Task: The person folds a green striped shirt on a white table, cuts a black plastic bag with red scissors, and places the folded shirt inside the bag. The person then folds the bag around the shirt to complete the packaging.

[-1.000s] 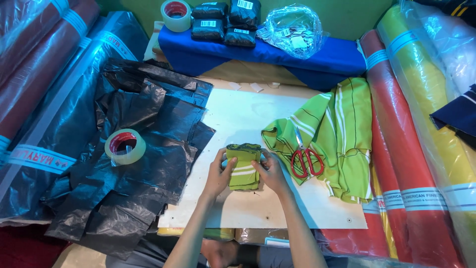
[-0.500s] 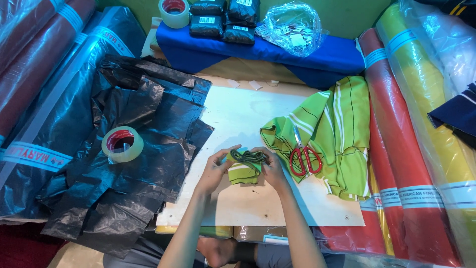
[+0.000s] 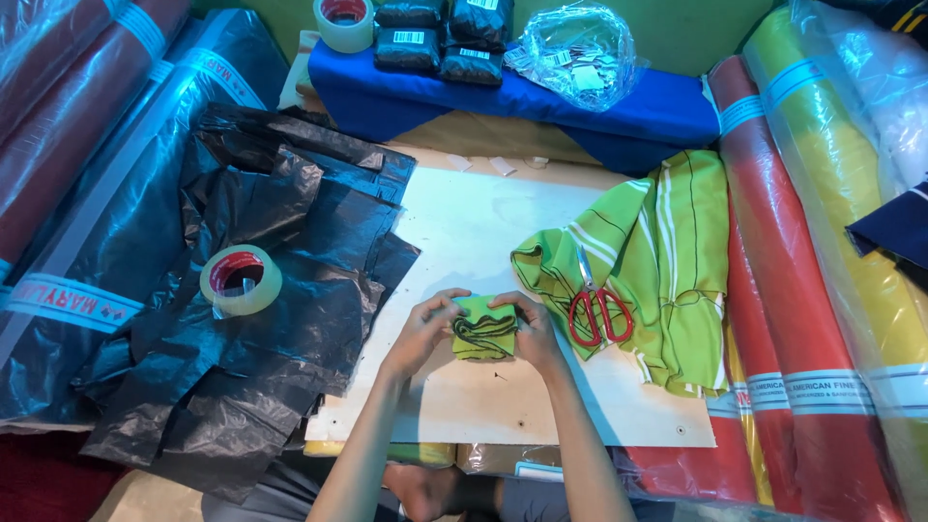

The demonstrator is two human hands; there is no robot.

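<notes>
A: What have we got hold of?
B: Our left hand (image 3: 422, 331) and right hand (image 3: 535, 329) pinch a folded green cloth (image 3: 484, 327) on the board (image 3: 464, 242).
A: Farther back?
B: A clear bag (image 3: 577, 43) holding small tags.

Small folded green cloth (image 3: 484, 328) on board

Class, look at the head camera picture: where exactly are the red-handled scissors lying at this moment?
The red-handled scissors lie on the striped green cloth, on the right side of the white board, just right of the right hand.
</notes>
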